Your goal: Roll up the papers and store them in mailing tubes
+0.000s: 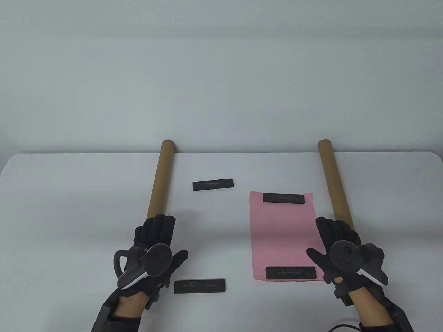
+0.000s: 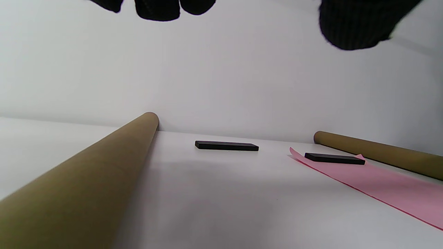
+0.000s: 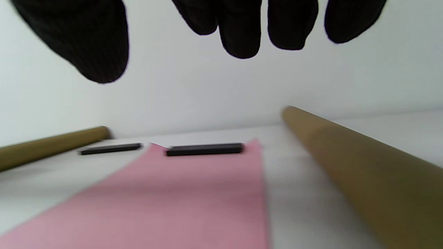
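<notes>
- Left hand [image 1: 155, 247]: fingers straight and relaxed, holding nothing, fingertips at the near end of the left brown cardboard mailing tube [image 1: 160, 180]; contact can't be told.
- Right hand [image 1: 341, 250]: fingers spread, holding nothing, over the right edge of the flat pink paper sheet [image 1: 282, 235], just beside the right brown cardboard mailing tube [image 1: 335, 183].
- Sheet lies unrolled between the tubes, flat black bar weights on its far end [image 1: 283, 198] and near end [image 1: 290, 273].
- Tube contents not visible.
</notes>
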A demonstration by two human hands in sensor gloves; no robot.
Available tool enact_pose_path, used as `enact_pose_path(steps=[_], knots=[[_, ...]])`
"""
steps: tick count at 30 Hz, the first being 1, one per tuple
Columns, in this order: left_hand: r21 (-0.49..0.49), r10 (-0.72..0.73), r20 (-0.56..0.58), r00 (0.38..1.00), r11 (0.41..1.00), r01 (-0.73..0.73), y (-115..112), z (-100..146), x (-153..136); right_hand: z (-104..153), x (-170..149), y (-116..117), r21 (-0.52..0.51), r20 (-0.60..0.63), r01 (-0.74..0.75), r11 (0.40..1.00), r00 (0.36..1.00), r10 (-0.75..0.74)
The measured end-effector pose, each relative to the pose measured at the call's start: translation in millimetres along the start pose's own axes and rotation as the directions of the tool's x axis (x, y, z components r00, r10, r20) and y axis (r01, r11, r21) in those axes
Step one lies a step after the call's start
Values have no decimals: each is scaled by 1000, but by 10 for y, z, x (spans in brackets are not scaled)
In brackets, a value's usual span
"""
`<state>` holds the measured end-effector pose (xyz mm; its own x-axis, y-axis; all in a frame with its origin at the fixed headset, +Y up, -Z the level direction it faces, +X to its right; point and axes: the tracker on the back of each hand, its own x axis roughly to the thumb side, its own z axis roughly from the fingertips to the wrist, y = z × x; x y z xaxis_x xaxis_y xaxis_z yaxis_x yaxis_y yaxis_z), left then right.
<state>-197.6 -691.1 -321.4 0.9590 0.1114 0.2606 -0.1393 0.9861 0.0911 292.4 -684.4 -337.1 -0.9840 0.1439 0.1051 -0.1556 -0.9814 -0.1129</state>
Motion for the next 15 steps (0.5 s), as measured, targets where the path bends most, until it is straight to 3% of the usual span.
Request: enact_pose_path(steps=[8, 12, 15], knots=[[-14, -10, -3, 1000, 1000, 9, -6, -1, -33, -619, -562, 281, 281, -356, 56, 958, 933, 50], [-17, -1, -3, 1000, 1000, 1, -16, -5, -24, -817, -764, 533, 351, -518, 147, 925, 853, 61], [-20, -15, -6, 1000, 1000, 15, -21, -2, -13, -894, -806, 682, 372, -572, 77, 925, 803, 163]])
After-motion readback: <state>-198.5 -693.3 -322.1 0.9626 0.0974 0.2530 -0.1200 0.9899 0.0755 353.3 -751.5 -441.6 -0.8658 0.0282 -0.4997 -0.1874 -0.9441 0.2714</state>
